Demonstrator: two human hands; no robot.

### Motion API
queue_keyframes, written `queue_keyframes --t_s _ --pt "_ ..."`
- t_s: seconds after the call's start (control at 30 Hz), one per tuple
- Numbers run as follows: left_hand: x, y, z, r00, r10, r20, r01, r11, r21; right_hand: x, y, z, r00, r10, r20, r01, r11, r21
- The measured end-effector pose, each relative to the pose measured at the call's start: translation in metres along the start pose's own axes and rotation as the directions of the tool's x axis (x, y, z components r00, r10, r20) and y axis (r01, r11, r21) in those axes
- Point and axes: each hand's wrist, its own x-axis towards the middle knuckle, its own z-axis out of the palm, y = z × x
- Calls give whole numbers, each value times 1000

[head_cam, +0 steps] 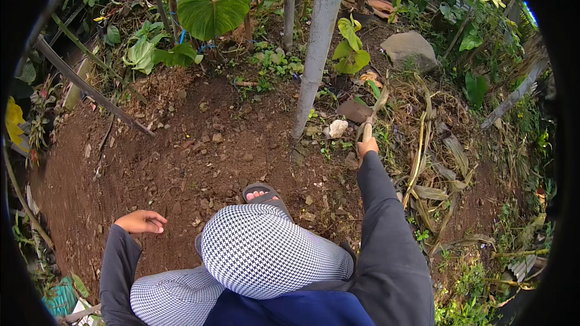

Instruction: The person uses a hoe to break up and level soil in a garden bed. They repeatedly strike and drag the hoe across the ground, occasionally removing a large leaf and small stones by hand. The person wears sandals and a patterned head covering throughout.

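Note:
My right hand (368, 147) grips a pale dry stick or stalk (379, 102), whose far end points away from me. Beside the stick lies a flat brown piece (355, 111); whether it is a stone or joined to the stick, I cannot tell. A whitish stone (337, 128) sits just left of that hand. Over bare brown soil (181, 181), my left hand (141, 222) hangs with loosely bent fingers and nothing in it. Between my hands are my checked trouser knees (267, 249) and one sandalled foot (266, 197).
A thick grey pole (318, 50) rises from the soil ahead. Dry stalks and leaves (421, 158) litter the right side. Farther off lies a large rock (409, 50). A heart-shaped leaf (215, 7) stands ahead, and a slanting pole (97, 90) crosses at left.

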Motion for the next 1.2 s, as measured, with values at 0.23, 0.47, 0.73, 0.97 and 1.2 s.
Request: queue_keyframes --t_s 0.23,0.47,0.73,0.97,1.2 --pt "49 22 -3 990 -135 26 113 907 405 -86 60 2 987 85 137 -112 972 207" --pt "112 16 7 998 54 36 -63 940 334 -159 89 -95 964 -206 171 197 978 67" --pt "132 -61 50 989 9 150 -17 999 49 -54 42 -37 1000 -8 -15 13 924 381" --pt "110 -117 55 997 -82 -2 81 995 -56 -53 46 15 995 -56 -86 65 992 105" --pt "113 -130 53 990 -140 -26 141 986 91 -43 86 -74 958 -284 -32 203 757 -621"
